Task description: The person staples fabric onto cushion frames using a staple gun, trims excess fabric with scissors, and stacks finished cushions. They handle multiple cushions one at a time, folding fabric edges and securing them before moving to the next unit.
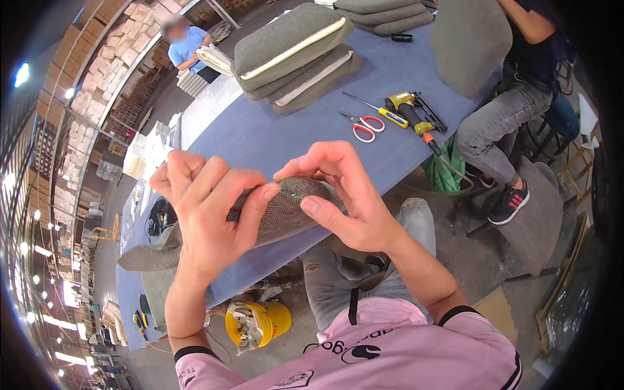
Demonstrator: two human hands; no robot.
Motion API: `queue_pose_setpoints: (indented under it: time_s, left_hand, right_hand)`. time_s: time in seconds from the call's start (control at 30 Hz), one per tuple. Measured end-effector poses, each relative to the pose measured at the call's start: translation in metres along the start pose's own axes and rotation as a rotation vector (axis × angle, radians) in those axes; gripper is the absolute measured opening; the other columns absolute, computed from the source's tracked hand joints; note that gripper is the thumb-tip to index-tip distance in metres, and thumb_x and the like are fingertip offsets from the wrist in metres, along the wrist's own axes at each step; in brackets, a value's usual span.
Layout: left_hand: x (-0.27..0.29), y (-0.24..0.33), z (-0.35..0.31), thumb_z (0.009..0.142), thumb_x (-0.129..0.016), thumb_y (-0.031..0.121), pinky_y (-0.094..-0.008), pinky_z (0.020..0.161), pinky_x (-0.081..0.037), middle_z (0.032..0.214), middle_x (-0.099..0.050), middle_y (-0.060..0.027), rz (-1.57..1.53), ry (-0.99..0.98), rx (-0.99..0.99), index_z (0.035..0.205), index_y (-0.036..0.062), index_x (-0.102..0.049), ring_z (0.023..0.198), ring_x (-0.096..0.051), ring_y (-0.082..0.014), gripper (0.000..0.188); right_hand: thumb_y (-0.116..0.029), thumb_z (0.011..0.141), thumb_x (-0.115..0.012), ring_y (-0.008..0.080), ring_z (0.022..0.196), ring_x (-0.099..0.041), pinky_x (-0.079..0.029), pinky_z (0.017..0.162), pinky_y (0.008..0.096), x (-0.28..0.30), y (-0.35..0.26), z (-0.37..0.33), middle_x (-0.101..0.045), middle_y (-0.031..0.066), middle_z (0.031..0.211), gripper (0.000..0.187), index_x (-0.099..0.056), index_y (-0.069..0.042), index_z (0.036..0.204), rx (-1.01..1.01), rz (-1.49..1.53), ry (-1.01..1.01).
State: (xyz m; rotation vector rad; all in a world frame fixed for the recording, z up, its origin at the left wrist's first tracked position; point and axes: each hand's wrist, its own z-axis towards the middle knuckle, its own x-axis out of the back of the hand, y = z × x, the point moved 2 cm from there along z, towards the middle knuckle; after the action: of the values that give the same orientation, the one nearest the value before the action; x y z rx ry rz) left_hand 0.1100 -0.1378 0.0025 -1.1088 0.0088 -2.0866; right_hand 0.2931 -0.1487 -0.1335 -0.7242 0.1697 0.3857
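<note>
Grey woven fabric cover (pixel 286 211) is held up over the near edge of the blue worktable (pixel 260 140), pinched between both hands. Left hand (pixel 208 208) is closed on the cover's left part, fingers curled over the top, thumb pressed onto the mesh-like weave. Right hand (pixel 344 195) grips the cover's right end, thumb on the near face, fingers arched over the top edge. The rest of the cover trails down and left onto the table.

Further back on the table: a stack of grey cushions (pixel 296 58), red-handled scissors (pixel 364 125), a yellow-handled screwdriver (pixel 380 110), and a yellow pneumatic stapler (pixel 413 112) just beside it. A yellow bucket (pixel 257 323) stands on the floor below the table edge. A seated person (pixel 513 97) holds a grey cushion panel (pixel 471 42) at the far right.
</note>
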Motion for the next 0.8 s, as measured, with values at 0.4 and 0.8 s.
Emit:
queue_pose_setpoints:
  time_s: [0.4,0.8]
  left_hand:
    - [-0.045,-0.053,0.053,0.113,-0.071,0.034,-0.0402,0.072,-0.039,0.072,-0.051,-0.0025,-0.889,-0.768,-0.118,0.083,0.0042,-0.064,0.074,-0.045,-0.0232,0.043]
    - [-0.117,-0.086,0.052,0.118,-0.064,0.042,-0.0291,0.070,-0.035,0.080,-0.039,0.0117,-1.555,-1.192,0.320,0.079,0.0147,-0.051,0.077,-0.036,-0.0049,0.050]
  right_hand:
    - [-0.002,0.104,-0.073,0.0167,0.118,-0.069,-0.056,0.107,0.0390,0.003,-0.012,-0.003,-0.064,0.0090,0.124,0.039,-0.051,-0.005,0.136,-0.210,0.117,0.256]
    - [-0.028,0.103,-0.076,0.0422,0.115,-0.077,-0.062,0.098,0.0550,0.301,0.244,-0.002,-0.071,0.0232,0.130,0.036,-0.073,-0.002,0.129,-0.641,-1.690,0.104]
